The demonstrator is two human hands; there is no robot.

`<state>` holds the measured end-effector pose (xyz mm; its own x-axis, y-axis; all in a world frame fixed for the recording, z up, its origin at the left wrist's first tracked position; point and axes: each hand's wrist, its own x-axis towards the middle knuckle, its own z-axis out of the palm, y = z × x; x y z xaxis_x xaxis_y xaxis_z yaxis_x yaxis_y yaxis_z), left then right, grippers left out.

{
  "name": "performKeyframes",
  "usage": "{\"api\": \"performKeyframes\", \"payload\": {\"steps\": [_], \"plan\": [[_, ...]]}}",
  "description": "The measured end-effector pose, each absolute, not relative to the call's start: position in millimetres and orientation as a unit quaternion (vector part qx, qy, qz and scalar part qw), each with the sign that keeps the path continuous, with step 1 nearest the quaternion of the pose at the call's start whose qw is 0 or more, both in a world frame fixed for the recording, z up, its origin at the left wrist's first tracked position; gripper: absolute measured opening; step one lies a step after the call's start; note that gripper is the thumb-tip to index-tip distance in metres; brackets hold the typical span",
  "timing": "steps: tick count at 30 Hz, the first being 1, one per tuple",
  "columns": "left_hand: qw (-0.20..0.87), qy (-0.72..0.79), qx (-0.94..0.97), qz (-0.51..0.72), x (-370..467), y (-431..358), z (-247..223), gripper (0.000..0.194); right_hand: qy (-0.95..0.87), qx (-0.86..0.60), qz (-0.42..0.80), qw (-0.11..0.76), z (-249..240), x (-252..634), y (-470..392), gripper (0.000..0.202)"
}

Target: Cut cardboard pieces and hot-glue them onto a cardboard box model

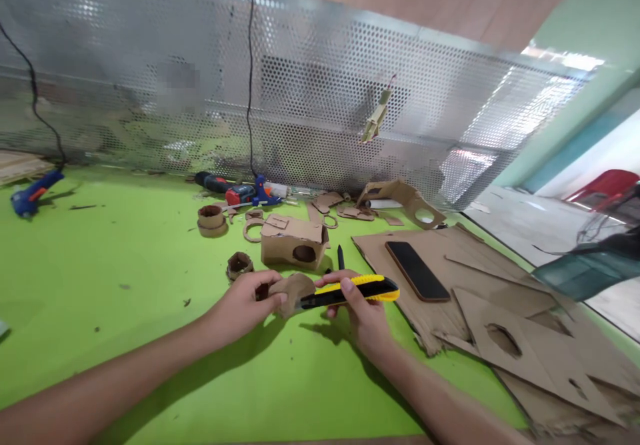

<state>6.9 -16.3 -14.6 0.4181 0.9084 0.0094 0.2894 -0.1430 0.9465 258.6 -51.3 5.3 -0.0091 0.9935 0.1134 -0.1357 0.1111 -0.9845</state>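
Note:
Between thumb and fingers, my left hand grips a small rounded cardboard piece. My right hand is closed around a yellow and black utility knife. The knife's tip points left and meets the right side of the cardboard piece; whether it cuts in, I cannot tell. Just beyond my hands stands a cardboard box with a round hole in its front. A cardboard ring sits beside my left hand, and a thicker cardboard ring lies farther back. A black pen lies behind my right hand.
On the right, a phone rests on stacked cardboard sheets. A power drill and a blue glue gun lie along the perforated metal panel. Another glue gun is at far left. Cardboard scraps lie at the back.

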Motion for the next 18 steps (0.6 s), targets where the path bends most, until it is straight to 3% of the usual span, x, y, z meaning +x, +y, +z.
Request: {"api": "performKeyframes", "payload": {"steps": [10, 18], "plan": [[0.563, 0.417, 0.635, 0.325, 8.7, -23.6, -5.4, 0.029, -0.518, -0.406, 0.504, 0.560, 15.2, 255.5, -67.6, 0.067], [0.601, 0.375, 0.655, 0.261, 6.6, -25.3, -5.7, 0.037, -0.619, -0.411, 0.431, 0.512, 23.5, 259.5, -67.0, 0.034]]}}
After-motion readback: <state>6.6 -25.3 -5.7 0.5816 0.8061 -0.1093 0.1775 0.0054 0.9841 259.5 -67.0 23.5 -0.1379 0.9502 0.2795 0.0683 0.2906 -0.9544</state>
